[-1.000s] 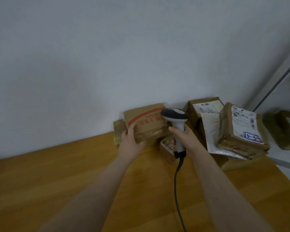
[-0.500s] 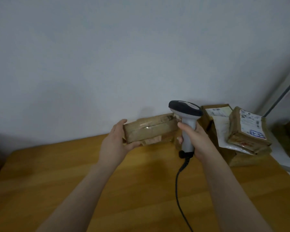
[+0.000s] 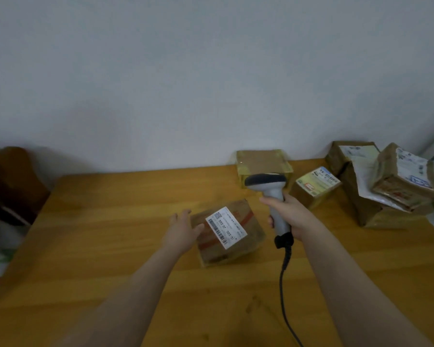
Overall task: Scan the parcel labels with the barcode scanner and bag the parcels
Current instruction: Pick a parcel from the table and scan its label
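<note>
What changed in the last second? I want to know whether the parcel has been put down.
The left hand lowered the red-striped cardboard parcel onto the wooden table, label up, and let go. The right hand still grips the barcode scanner. The stacked parcels stayed put.

A box lies on the table, label on top. The left hand is at its left side, the scanner in the right hand just right. Behind, along the wall, sit a taped box, a small box to its right, then a stack far right
</note>
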